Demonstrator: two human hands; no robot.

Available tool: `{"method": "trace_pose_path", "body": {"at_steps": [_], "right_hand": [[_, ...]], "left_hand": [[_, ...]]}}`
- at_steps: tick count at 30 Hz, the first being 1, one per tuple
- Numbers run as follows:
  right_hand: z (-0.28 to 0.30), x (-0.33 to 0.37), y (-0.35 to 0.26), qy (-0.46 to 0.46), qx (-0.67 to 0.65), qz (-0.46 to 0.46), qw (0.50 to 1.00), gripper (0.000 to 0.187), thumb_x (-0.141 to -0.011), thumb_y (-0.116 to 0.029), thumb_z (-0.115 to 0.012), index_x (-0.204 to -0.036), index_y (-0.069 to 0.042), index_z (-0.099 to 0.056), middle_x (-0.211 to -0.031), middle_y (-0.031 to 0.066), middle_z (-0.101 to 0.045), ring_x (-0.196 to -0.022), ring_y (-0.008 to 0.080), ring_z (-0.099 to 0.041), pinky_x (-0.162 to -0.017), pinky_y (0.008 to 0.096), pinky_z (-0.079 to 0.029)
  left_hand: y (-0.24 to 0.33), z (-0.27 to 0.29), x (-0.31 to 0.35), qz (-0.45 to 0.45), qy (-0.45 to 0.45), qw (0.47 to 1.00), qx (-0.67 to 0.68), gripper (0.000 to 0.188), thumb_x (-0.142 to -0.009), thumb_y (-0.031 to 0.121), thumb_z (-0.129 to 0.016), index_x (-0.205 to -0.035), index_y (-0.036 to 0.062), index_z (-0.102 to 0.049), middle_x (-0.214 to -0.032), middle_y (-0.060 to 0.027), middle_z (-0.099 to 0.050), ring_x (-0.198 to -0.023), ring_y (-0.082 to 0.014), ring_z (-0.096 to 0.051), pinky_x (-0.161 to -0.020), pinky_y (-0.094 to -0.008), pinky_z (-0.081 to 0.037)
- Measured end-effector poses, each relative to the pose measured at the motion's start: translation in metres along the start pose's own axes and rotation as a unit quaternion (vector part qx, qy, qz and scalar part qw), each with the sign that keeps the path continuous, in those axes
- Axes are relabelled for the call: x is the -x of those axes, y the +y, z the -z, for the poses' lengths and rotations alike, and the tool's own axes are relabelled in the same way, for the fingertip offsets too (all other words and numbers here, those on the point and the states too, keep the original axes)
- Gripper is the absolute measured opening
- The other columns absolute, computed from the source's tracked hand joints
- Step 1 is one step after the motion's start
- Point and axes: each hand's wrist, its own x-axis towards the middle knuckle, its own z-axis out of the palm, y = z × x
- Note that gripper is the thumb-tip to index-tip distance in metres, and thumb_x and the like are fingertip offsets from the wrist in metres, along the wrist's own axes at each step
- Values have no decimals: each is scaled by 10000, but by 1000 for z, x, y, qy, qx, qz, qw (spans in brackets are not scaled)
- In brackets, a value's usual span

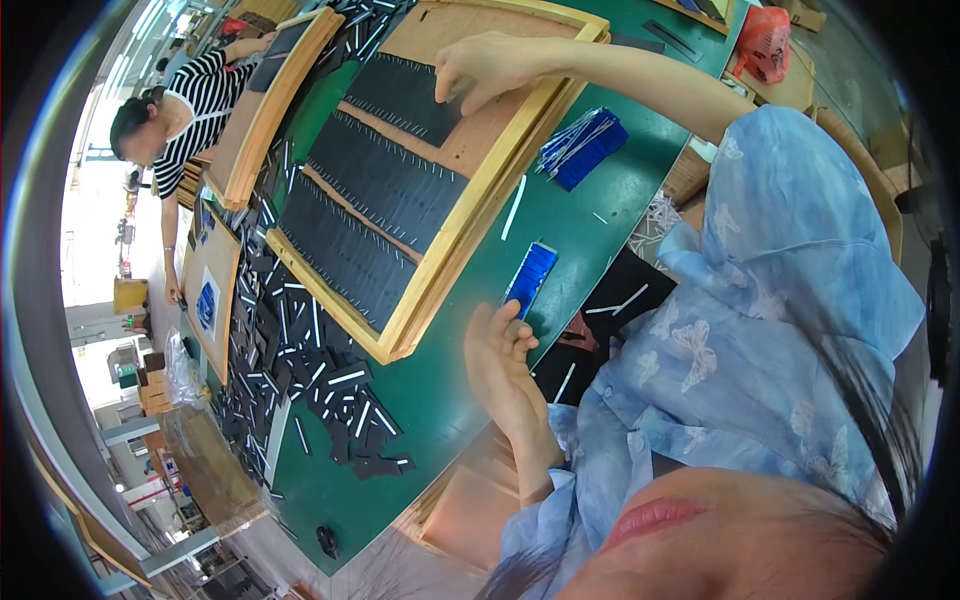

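Note:
My right hand [490, 70] is over a wood-framed tray [437, 290], its fingers bent down at a row of black sheets [395, 95]. Whatever its fingers hold is too small or hidden to name. Rows of short pale strips stand out along the edges of the black sheets. Nearer to me, my left hand [505, 370] is closed, with its fingertips on the lower end of a shiny blue strip [532, 275]. The green table lies beneath that strip.
Many loose black pieces with white strips [330, 390] are heaped beyond the tray on the green table [400, 400]. A blue bundle with pale sticks [582, 150] lies at right. Across the table, a person in a striped top [205, 100] works beside more wooden trays [270, 110].

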Motion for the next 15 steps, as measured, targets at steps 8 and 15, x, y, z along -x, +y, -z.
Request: {"method": "trace_pose_path", "body": {"at_steps": [8, 15], "right_hand": [[3, 14, -37, 48, -163, 81, 982, 283, -732, -193, -718, -969, -53, -652, -1018, 88, -597, -964, 220, -586, -820, 325, -464], [-11, 95, -157, -288, -455, 244, 806, 242, -754, -133, -739, -940, -23, -630, -780, 43, -698, -663, 147, -655, -613, 238, -487]], "left_hand": [[5, -2, 7, -36, -61, 996, -45, 453, -966, 408, -431, -1089, -21, -512, -1092, -209, -584, -842, -200, -554, -774, -310, -444], [12, -8, 25, -98, -311, 942, -74, 669, -947, 555, -328, -689, -27, -534, -1177, -315, -523, -770, -253, -588, -702, -366, -465]]}}
